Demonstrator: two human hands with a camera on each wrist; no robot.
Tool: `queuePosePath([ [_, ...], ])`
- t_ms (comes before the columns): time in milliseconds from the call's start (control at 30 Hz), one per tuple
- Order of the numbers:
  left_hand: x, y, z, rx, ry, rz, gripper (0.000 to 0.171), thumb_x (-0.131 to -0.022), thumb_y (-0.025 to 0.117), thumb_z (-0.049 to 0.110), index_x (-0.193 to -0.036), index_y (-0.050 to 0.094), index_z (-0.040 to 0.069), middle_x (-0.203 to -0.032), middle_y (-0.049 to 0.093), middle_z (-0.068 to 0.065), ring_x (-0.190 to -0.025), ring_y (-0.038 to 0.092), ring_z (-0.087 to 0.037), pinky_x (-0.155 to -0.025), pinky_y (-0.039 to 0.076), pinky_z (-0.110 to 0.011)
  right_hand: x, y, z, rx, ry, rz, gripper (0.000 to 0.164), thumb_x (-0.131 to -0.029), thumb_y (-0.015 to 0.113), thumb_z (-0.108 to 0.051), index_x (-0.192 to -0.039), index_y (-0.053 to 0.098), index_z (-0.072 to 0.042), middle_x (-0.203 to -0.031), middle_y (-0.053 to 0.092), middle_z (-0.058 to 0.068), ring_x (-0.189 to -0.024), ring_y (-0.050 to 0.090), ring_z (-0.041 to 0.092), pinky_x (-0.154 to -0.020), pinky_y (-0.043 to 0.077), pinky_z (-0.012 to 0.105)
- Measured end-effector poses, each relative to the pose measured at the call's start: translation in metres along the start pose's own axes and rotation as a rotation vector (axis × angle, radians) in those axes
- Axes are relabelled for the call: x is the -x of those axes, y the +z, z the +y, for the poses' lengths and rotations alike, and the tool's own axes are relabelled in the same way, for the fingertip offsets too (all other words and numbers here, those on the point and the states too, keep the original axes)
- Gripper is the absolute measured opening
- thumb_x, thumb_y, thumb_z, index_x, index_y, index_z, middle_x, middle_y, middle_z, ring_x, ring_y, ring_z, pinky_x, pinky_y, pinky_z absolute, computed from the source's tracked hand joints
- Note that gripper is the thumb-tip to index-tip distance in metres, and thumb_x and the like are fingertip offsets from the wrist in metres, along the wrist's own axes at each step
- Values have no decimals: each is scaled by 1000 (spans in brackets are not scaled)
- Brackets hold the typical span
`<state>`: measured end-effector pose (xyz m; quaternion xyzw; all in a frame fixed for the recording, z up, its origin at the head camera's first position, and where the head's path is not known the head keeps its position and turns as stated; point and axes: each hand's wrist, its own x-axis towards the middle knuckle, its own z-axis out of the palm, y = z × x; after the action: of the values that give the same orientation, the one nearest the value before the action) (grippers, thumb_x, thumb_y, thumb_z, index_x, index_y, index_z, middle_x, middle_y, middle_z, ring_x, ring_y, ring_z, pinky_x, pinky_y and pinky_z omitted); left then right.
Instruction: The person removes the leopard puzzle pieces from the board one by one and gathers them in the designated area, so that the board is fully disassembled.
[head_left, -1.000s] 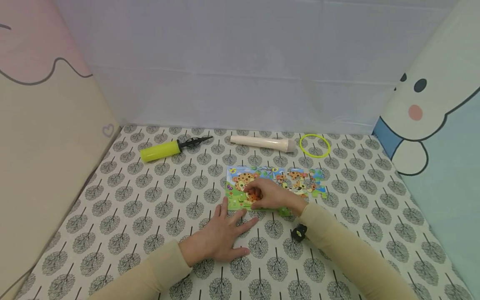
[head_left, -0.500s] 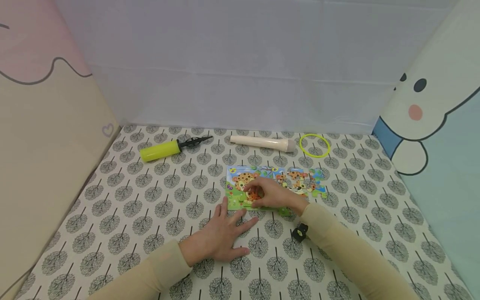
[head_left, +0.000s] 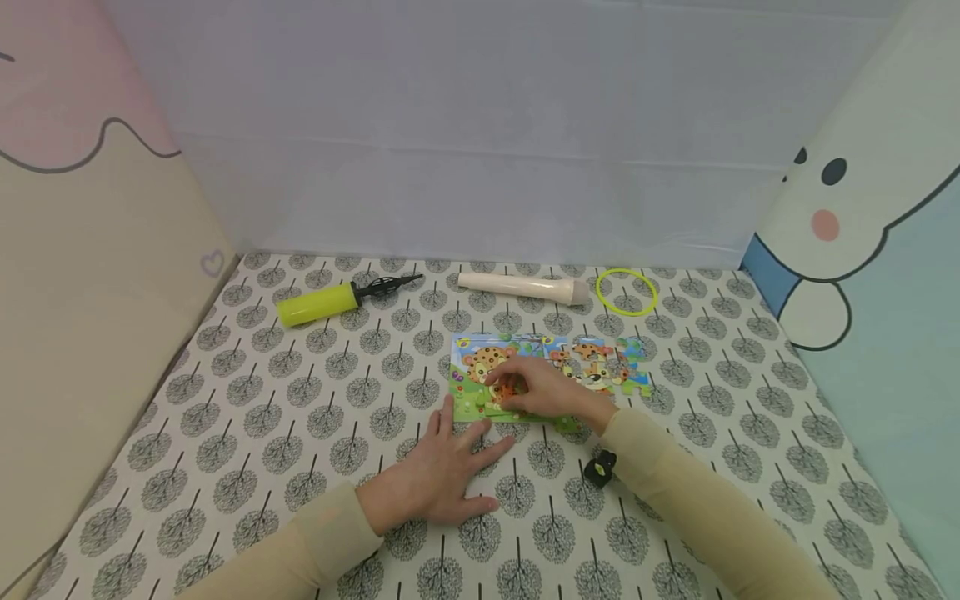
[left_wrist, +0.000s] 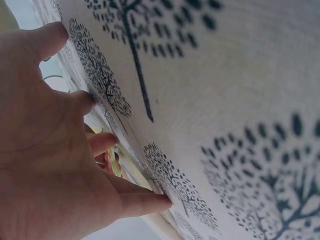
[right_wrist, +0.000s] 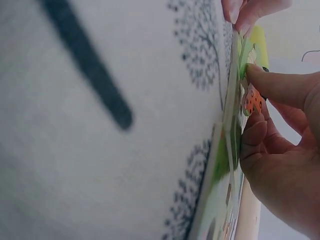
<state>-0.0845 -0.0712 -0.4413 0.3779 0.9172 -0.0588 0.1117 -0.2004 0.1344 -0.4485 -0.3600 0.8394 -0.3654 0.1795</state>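
A jigsaw puzzle board [head_left: 467,407] with a cartoon leopard picture lies flat on the tree-patterned cloth. My right hand [head_left: 543,387] is over its middle, thumb and fingers pinching an orange, black-spotted puzzle piece [right_wrist: 251,101] low against the board. Part of the picture is hidden beneath that hand. My left hand [head_left: 442,475] rests with fingers spread at the near left corner of the board, fingertips at its edge; in the left wrist view the palm [left_wrist: 45,150] shows with nothing in it. Several joined or loose puzzle pieces [head_left: 600,367] lie along the board's right side.
A green puzzle piece [head_left: 567,423] lies by the board's near edge. Behind are a yellow hand pump [head_left: 318,306], a pale microphone-shaped stick [head_left: 521,287] and a yellow ring [head_left: 627,292]. A small black object [head_left: 599,468] sits beside the right sleeve. Printed curtains enclose the table.
The head view has shifted very slightly. Both hands stay in nearly the same place, the right still pinching at the board and the left still spread at its corner.
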Motion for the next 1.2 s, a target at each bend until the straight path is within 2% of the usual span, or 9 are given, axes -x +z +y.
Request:
queuePosePath([
  [267, 0, 0, 0, -7, 0, -2, 78, -88, 28, 75, -153, 15, 34, -152, 25, -10, -125, 10, -68, -100, 27, -67, 0, -2, -6, -26, 37, -2, 30, -86, 71, -9, -115, 65, -8, -97, 61, 1, -73, 56, 13, -65, 50, 30],
  [367, 0, 0, 0, -16, 0, -2, 78, -88, 27, 75, -154, 15, 34, -152, 25, -10, -125, 10, -68, -100, 27, -67, -1, -3, -6, -13, 39, -3, 26, -88, 70, -10, -114, 65, -8, -100, 63, 1, -75, 58, 11, -67, 52, 29],
  [600, 0, 1, 0, -22, -2, 3, 78, -88, 27, 75, -153, 15, 35, -152, 26, -10, -125, 10, -68, -100, 27, -67, -3, -3, -4, 28, 26, -9, 24, -89, 68, -11, -113, 65, -8, -96, 61, -1, -79, 57, 10, -70, 51, 28],
  [767, 0, 1, 0, -26, -1, -3, 78, -88, 27, 75, -154, 14, 35, -152, 25, -10, -125, 10, -68, -100, 27, -67, -3, -2, -3, 29, 33, -2, 24, -89, 69, -12, -113, 66, -9, -100, 62, -1, -78, 58, 9, -70, 51, 28],
  [1000, 0, 0, 1, -29, -4, -15, 79, -87, 26, 75, -154, 13, 35, -153, 24, -11, -125, 10, -68, -100, 27, -67, -3, -2, -4, 31, 8, 1, 22, -89, 69, -10, -111, 66, -8, -93, 61, -1, -77, 58, 10, -69, 52, 27],
  [1200, 1, -2, 1, -10, -5, -17, 79, -88, 28, 75, -154, 15, 34, -153, 25, -11, -125, 10, -68, -100, 26, -67, -3, -2, -4, 4, 12, -2, 22, -88, 69, -8, -109, 67, -8, -94, 61, -1, -76, 60, 9, -68, 53, 26],
])
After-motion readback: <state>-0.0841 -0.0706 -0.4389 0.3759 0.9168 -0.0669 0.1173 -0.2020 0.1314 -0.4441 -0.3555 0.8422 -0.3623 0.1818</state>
